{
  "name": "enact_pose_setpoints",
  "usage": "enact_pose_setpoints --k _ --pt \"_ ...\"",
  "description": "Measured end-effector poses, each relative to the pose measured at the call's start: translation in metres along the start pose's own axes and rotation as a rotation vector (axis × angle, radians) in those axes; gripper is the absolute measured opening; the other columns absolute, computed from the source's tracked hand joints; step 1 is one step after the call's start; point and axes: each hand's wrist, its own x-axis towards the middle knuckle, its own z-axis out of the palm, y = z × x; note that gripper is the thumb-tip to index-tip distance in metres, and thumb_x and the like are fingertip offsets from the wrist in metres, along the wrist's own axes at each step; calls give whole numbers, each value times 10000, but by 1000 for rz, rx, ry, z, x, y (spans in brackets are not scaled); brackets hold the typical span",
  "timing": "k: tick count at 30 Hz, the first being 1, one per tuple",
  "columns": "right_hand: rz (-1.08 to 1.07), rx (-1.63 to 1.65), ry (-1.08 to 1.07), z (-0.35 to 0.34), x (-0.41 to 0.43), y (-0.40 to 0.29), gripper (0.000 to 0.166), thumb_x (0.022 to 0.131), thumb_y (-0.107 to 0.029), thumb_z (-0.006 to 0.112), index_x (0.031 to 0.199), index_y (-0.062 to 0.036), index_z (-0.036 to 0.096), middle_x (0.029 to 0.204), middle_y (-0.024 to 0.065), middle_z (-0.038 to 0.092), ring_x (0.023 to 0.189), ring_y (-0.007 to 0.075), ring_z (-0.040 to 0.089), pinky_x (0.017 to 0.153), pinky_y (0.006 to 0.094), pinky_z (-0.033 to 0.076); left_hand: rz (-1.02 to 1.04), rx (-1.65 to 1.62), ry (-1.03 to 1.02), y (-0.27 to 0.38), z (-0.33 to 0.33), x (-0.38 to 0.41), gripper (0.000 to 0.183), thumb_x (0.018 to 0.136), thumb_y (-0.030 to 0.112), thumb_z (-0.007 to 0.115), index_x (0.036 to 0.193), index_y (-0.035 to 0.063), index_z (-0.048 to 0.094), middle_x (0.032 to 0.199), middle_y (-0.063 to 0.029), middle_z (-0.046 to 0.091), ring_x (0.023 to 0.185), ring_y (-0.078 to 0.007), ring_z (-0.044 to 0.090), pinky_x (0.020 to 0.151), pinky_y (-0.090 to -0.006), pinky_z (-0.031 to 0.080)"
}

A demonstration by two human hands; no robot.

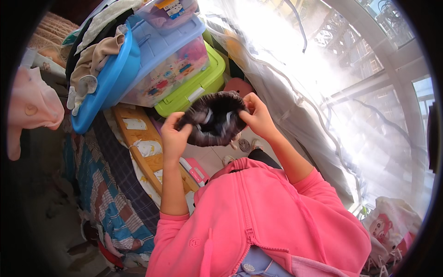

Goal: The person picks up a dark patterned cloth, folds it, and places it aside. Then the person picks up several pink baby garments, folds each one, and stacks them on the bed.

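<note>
A dark, fuzzy fabric item (214, 119), its opening facing up, is stretched between my two hands in front of my chest. The thumb and fingers of my left hand (175, 133) pinch its left edge. On the other side, my right hand (256, 114) grips the upper right edge. Pale streaks show inside the opening, but they are blurred. I cannot tell exactly what kind of garment or cover it is.
Left of my hands, a blue plastic basin (121, 79) with clothes leans by stacked storage boxes with a green lid (211, 76). A wooden slatted rail (138, 138) runs below them. White sheer curtains (294, 104) hang at right; a ball of yarn (244, 145) lies on the floor.
</note>
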Motion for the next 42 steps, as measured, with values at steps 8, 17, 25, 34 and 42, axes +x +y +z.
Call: enact_pose_setpoints --k 8,17,25,34,42 --pt "-383 -332 273 32 4 -18 166 678 -36 554 740 -29 400 584 138 428 518 282 459 504 346 385 116 500 -247 -7 9 2 542 689 63 662 1184 59 442 1221 -127 390 1102 -220 436 931 -317 357" --pt "-509 -124 -148 35 -6 -47 102 793 -62 580 846 -27 500 715 80 564 673 202 588 607 278 461 28 137 -181 -14 34 9 250 801 -26 513 1051 -20 519 859 -64 617 731 -115 573 662 -237 468" --pt "-378 -504 -263 -94 26 56 897 702 -168 696 1407 -56 153 1420 144 245 1317 240 236 1065 339 207 -100 -329 60 26 -15 37 353 772 -93 460 1109 -8 524 921 -147 628 588 -215 606 526 -308 516" --pt "319 345 -794 -56 5 93 723 756 -146 698 1353 -39 304 1316 85 415 1173 172 403 1010 317 300 -429 -434 188 61 -93 88 231 906 240 417 857 74 570 854 -47 605 845 -211 587 809 -409 480" --pt "-7 742 -214 -103 35 9 519 822 -135 597 1295 -71 394 1132 99 529 980 150 561 788 255 500 -572 -144 12 10 -174 98 225 820 53 488 1029 41 569 866 -23 563 785 -144 561 727 -291 461"
